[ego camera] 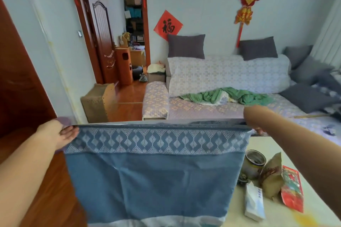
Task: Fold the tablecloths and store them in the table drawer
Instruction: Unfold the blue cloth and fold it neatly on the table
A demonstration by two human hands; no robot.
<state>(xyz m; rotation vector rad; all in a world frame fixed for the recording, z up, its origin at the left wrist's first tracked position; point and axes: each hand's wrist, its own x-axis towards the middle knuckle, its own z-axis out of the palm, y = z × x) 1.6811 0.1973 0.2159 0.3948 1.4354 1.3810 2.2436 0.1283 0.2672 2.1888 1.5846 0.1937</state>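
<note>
Holding the blue cloth (153,177) up in the air, both hands keep its top edge stretched level in front of the person. The left hand (57,134) pinches the top left corner, thumb over the patterned border. The right hand (258,129) is at the top right corner, but the cloth and the forearm hide most of it; only some fingertips show, so I cannot tell how its grip is. The cloth hangs down flat, with some vertical creases, and covers the left part of the worktop (276,215).

On the worktop, right of the cloth, stands an open metal can (253,166); its inside is dark and I cannot see any content. Just beside it stands a brown paper bag (273,177), then a red packet (292,190) lies further right, and a white tissue pack (253,201) lies in front of the can. These things are close to the right edge of the cloth.

To the left of the cloth there is bare wooden floor (55,199). Behind the cloth stands a sofa (221,79) with a green blanket (230,96) on the seat and grey cushions (186,46) on top. At the back left a doorway (118,29) stands open, and a cardboard box (97,102) stands near the wall.
</note>
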